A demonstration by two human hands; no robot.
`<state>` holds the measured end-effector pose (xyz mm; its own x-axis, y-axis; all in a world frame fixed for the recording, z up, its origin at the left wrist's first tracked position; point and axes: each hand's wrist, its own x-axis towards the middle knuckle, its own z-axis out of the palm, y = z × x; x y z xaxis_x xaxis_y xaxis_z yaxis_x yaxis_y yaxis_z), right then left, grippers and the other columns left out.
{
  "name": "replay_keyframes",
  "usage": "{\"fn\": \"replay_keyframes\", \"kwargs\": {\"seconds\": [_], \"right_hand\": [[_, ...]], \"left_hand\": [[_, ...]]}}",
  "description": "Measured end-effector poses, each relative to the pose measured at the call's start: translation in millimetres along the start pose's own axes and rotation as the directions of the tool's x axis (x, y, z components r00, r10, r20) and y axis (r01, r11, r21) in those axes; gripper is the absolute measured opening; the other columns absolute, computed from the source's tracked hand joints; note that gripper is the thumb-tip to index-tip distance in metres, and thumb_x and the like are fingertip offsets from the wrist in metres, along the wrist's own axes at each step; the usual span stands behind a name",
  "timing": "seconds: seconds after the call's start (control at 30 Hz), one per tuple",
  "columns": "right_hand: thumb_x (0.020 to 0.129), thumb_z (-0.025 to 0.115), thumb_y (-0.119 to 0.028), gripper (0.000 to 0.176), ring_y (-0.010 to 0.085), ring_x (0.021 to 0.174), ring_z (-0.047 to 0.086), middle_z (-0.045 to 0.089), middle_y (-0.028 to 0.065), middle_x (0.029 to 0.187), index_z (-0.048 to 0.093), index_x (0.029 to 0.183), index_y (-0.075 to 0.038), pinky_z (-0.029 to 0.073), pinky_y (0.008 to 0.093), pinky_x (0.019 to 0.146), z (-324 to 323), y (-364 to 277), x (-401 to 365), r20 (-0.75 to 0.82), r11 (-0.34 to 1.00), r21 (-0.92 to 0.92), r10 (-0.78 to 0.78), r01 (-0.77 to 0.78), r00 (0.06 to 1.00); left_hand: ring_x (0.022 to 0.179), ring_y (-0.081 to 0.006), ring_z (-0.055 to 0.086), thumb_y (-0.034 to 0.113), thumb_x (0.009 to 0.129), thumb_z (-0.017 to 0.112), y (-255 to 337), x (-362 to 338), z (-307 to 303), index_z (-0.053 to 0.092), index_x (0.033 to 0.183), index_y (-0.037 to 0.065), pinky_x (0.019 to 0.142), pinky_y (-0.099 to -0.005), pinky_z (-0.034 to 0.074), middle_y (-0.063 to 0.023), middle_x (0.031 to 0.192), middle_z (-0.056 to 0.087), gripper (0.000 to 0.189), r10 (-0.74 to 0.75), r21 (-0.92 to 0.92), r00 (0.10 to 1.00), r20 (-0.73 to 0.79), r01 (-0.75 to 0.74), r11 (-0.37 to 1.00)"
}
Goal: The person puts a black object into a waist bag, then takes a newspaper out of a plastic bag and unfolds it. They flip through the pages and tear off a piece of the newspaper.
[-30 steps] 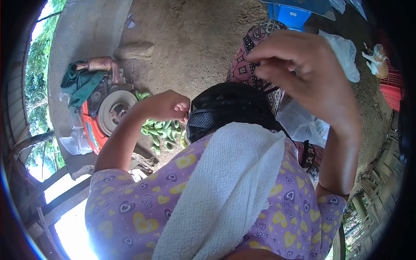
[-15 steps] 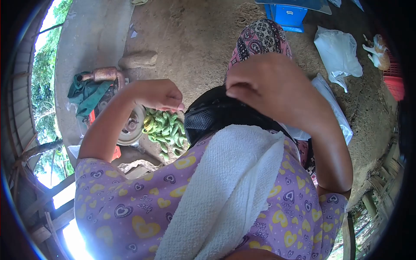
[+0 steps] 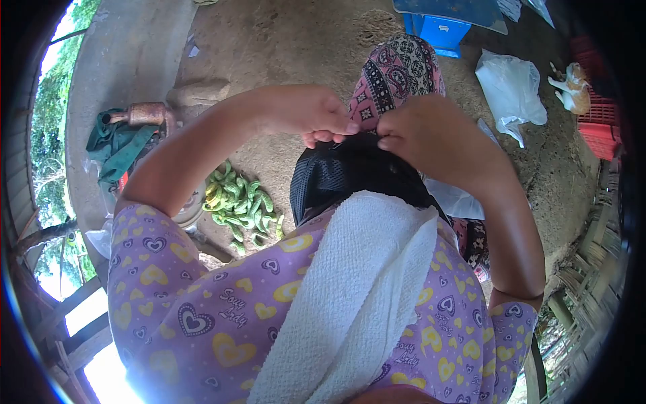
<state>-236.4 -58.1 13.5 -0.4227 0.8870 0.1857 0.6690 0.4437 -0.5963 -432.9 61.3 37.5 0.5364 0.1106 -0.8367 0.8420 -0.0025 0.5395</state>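
1. Head view: a black mesh bag [image 3: 360, 168] lies on the person's lap, in the middle, right above the top of a white towel [image 3: 343, 289].
2. The left hand [image 3: 319, 118] is curled up narrow at the top edge of the black mesh bag. Its thumb and finger are close together. I cannot tell if they pinch a bit of the bag.
3. The right hand [image 3: 424, 131] is curled narrow too, at the same top edge, just beside the left hand. Its back hides most of its fingers, so I cannot tell what it holds.
4. The towel hangs down over a purple shirt [image 3: 229, 303] with yellow hearts. A leg in pink and black pants [image 3: 397, 74] sticks out past the bag.
5. On the left, a pile of green curly things [image 3: 242, 205] is on the brown ground [image 3: 269, 50]. Near it are a rusty pipe [image 3: 145, 114] and a dark green cloth [image 3: 128, 155].
6. On the right are a blue stand [image 3: 441, 34], a see-through plastic bag [image 3: 511, 91], and an orange and white cat [image 3: 575, 91] by a red basket [image 3: 599, 135].
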Motion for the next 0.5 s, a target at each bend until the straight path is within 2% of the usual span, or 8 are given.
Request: {"fn": "replay_keyframes", "kwargs": {"seconds": [0.07,0.13,0.2,0.27,0.37,0.43,0.5], "right_hand": [[0.079,0.063,-0.019,0.017,0.0342,0.068,0.063,0.062,0.0151,0.069,0.064,0.074,-0.003,0.049,0.0421,0.062,-15,-1,-15,-0.287,0.998,0.011,-0.051,0.057,0.956],[0.081,0.063,-0.019,0.018,0.0308,0.068,0.063,0.062,0.0142,0.068,0.064,0.077,-0.002,0.048,0.0374,0.061,-49,-11,-37,-0.086,0.975,0.085,0.21,-0.203,0.974],[0.083,0.062,-0.02,0.019,0.0265,0.069,0.064,0.062,0.0134,0.07,0.064,0.081,-0.001,0.048,0.0329,0.062,-64,-10,-71,0.144,0.883,0.186,0.409,-0.431,0.901],[0.086,0.061,-0.021,0.022,0.0213,0.07,0.064,0.064,0.0126,0.073,0.064,0.086,0.0,0.048,0.0286,0.065,-68,2,-107,0.395,0.72,0.31,0.496,-0.62,0.773],[0.087,0.061,-0.02,0.024,0.0148,0.076,0.063,0.067,0.011,0.084,0.063,0.097,0.002,0.048,0.0258,0.069,-16,15,-129,0.27,0.581,0.469,0.623,-0.665,0.734],[0.085,0.063,-0.016,0.027,0.014,0.082,0.061,0.067,0.0091,0.091,0.062,0.103,0.003,0.048,0.0272,0.073,26,28,-128,0.111,0.586,0.618,0.596,-0.524,0.796],[0.084,0.065,-0.014,0.028,0.0125,0.084,0.059,0.064,0.0062,0.091,0.062,0.106,0.003,0.047,0.0267,0.075,52,37,-111,0.069,0.474,0.798,0.542,-0.373,0.837]], "left_hand": [[0.052,-0.0055,0.043,0.037,0.093,0.058,11,10,7,0.059,0.078,0.003,0.048,-0.0222,0.036,0.0044,0.057,0.046,0.037,0.047,0.024,0.999,0.007,-0.047,0.999],[0.051,-0.0057,0.043,0.037,0.093,0.057,18,14,10,0.059,0.078,0.003,0.048,-0.0224,0.036,0.0045,0.056,0.045,0.038,0.085,0.065,0.996,0.03,-0.086,0.994],[0.051,-0.0058,0.043,0.037,0.093,0.057,22,17,11,0.059,0.079,0.002,0.048,-0.0225,0.036,0.0044,0.056,0.045,0.038,0.108,0.122,0.991,0.079,-0.117,0.986],[0.051,-0.0059,0.044,0.039,0.093,0.057,24,18,13,0.06,0.079,0.002,0.048,-0.0229,0.036,0.0041,0.056,0.046,0.039,0.112,0.088,0.988,0.106,-0.121,0.989],[0.052,-0.0062,0.045,0.04,0.093,0.057,33,21,19,0.061,0.078,0.003,0.048,-0.0231,0.036,0.0036,0.056,0.048,0.04,0.119,0.118,0.985,0.123,-0.134,0.984],[0.052,-0.0064,0.046,0.04,0.093,0.057,41,27,26,0.061,0.078,0.003,0.047,-0.0232,0.037,0.0032,0.056,0.049,0.041,0.128,0.17,0.983,0.13,-0.149,0.974],[0.051,-0.0067,0.046,0.04,0.093,0.056,48,35,31,0.061,0.077,0.003,0.047,-0.0232,0.037,0.0029,0.056,0.049,0.041,0.145,0.229,0.982,0.123,-0.17,0.958]]}}
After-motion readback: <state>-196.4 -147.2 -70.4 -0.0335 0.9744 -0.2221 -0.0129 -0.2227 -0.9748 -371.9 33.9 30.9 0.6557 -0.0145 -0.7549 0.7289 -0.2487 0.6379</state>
